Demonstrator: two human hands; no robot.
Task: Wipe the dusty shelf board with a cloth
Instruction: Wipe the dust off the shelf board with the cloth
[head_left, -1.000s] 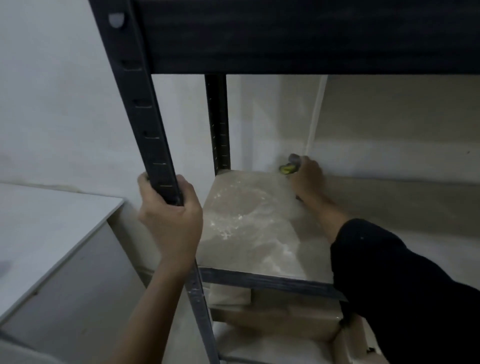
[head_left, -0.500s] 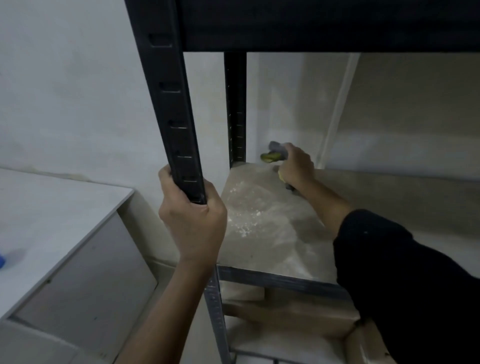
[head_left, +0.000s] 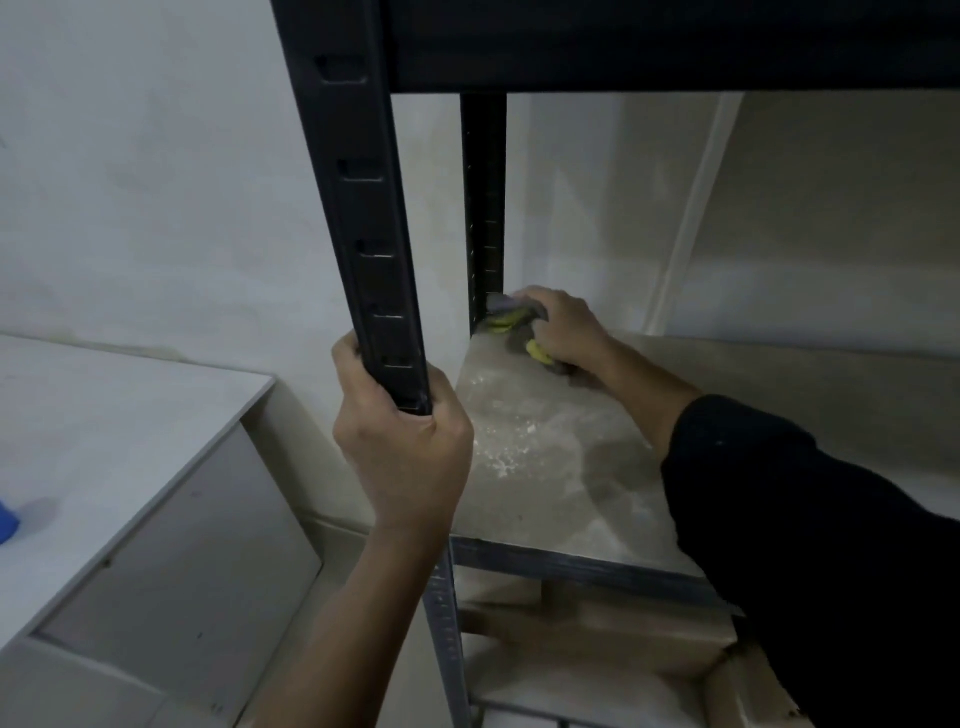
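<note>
The shelf board (head_left: 545, 467) is pale and covered with streaks and clumps of white dust. My right hand (head_left: 563, 330) grips a grey and yellow-green cloth (head_left: 511, 314) at the board's far left corner, beside the rear black upright (head_left: 483, 208). Most of the cloth is hidden under my fingers. My left hand (head_left: 402, 447) is wrapped round the front black upright (head_left: 363, 218) of the rack, just above the board's front edge.
A dark upper shelf (head_left: 675, 41) hangs low overhead. A white cabinet top (head_left: 104, 431) stands to the left with a blue object (head_left: 6, 522) at its edge. Cardboard boxes (head_left: 597, 634) sit on the shelf below. White walls close in behind.
My right hand has carried the cloth leftward along the back of the board into the far left corner. My left hand has kept its hold on the front upright.
</note>
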